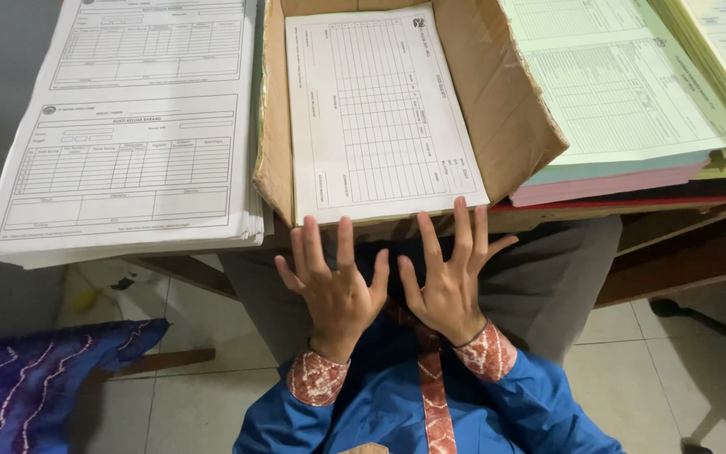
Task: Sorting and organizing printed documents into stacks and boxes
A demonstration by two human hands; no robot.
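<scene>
A brown wooden worktop point(674, 252) carries three paper piles: a thick stack of white printed forms point(132, 126) on the left, a flattened cardboard box point(497, 92) bearing one white ruled form sheet point(376, 109) in the middle, and a green, blue and pink stack point(623, 109) on the right. The left hand point(335, 290) and right hand point(449, 282) hold nothing, fingers point(344, 244) spread wide; the right fingertips seem to brush the sheet's near edge.

An office or print-shop workroom: thick stacks of white ruled forms point(128, 126) and of green, blue and pink copy sheets point(623, 101) crowd a wooden table point(682, 244), with a cardboard box point(497, 92) of printed forms between them, above a pale tiled floor point(195, 395).
</scene>
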